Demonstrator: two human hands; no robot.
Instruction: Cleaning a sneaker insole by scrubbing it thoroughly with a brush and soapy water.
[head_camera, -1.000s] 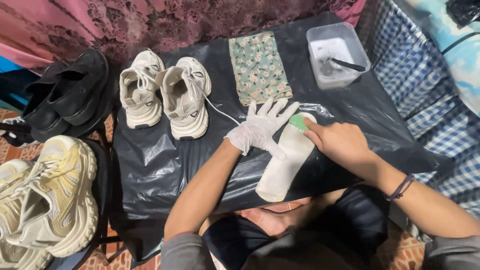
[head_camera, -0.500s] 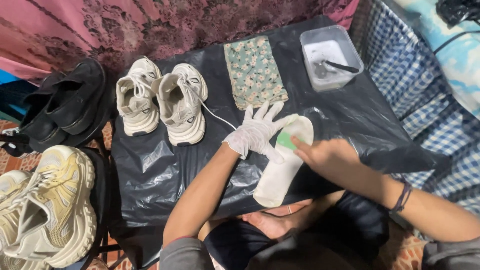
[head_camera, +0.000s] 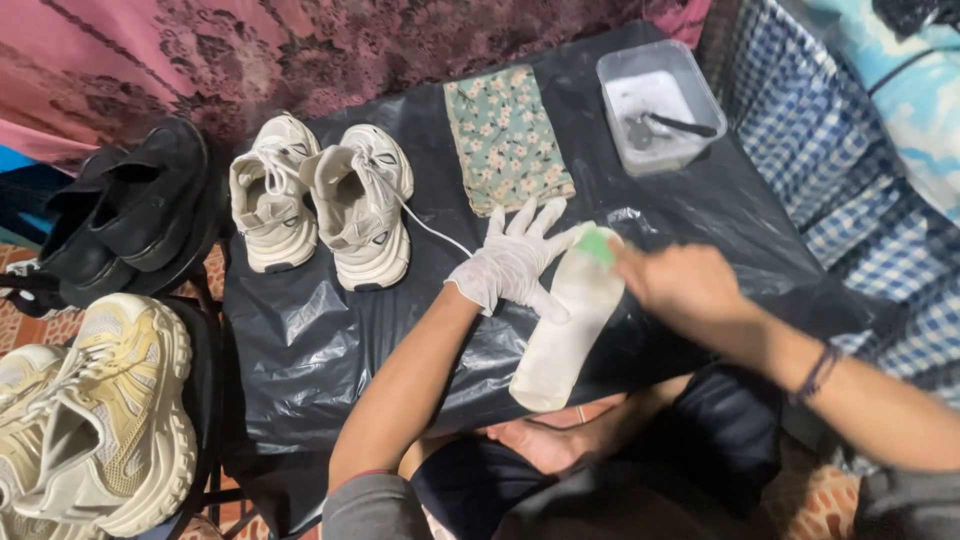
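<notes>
My gloved left hand (head_camera: 515, 265) lies flat with fingers spread, pressing the white insole (head_camera: 565, 320) onto the black plastic sheet (head_camera: 300, 340). The insole's long axis runs from seven o'clock near my lap to one o'clock at its far end. There my bare right hand (head_camera: 680, 290), the nearer one, pinches a small green scrubbing pad (head_camera: 597, 245) against it, fingers curled shut around the pad

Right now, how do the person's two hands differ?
The left hand wears a white glove and lies spread, pressing on the white insole. The right hand is bare, blurred, and curled around a green sponge at the insole's far end. Both touch the insole over the black plastic sheet.
</notes>
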